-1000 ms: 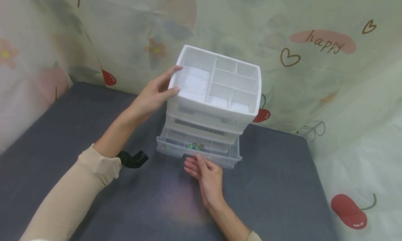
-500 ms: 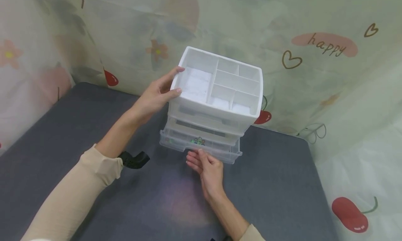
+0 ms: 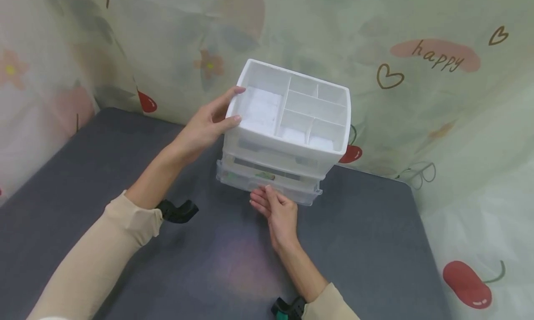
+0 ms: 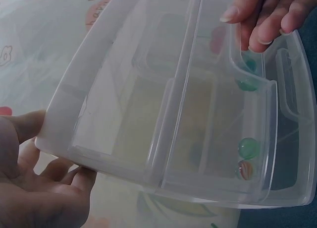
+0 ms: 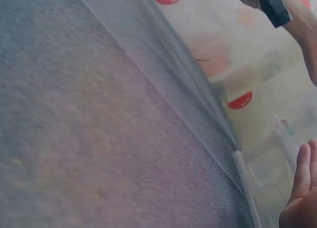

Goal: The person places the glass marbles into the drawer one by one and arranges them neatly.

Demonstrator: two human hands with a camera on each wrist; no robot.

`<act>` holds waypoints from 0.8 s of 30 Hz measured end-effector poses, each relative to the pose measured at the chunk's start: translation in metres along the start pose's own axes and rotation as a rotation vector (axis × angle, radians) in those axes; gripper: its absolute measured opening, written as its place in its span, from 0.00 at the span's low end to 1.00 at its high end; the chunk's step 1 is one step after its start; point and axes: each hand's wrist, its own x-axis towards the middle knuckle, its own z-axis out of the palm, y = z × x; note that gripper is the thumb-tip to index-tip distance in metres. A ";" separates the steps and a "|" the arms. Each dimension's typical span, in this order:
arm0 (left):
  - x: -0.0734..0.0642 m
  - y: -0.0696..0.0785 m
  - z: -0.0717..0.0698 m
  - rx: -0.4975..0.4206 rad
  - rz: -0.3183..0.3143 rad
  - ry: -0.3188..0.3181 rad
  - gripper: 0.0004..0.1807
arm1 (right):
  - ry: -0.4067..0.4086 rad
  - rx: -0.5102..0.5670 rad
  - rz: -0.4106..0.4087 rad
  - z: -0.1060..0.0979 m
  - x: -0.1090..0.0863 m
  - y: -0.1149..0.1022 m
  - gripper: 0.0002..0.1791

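A white plastic drawer organizer (image 3: 288,143) with a divided top tray stands on the dark table. My left hand (image 3: 204,127) grips its upper left side, thumb at the front corner and fingers along the side wall. Low on the organizer, a clear drawer (image 3: 234,180) juts out slightly at the front. Inside that drawer lie several glass marbles (image 3: 265,176); the left wrist view shows a green marble (image 4: 249,148) beside a striped marble (image 4: 244,170). My right hand (image 3: 280,218) touches the drawer's front at the middle notch, its fingers loosely extended.
Dark grey cloth covers the table (image 3: 359,246), whose back edge runs behind the organizer. A patterned curtain (image 3: 317,28) hangs at the back and sides. Black wrist straps (image 3: 178,212) are on both arms.
My right hand has moved away from me, and the clear drawer has slid most of the way into the organizer with its marbles. My left hand keeps its hold on the side.
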 end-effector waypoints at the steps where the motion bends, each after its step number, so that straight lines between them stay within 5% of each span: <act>1: -0.001 0.002 0.001 -0.005 0.000 -0.003 0.31 | -0.002 -0.004 -0.002 0.000 0.002 0.001 0.25; 9: -0.005 0.014 0.005 -0.005 -0.010 -0.003 0.31 | 0.019 0.033 0.023 0.003 0.012 -0.005 0.23; 24: -0.005 0.012 0.004 -0.011 -0.010 -0.001 0.31 | 0.061 0.038 0.002 0.006 0.027 -0.008 0.20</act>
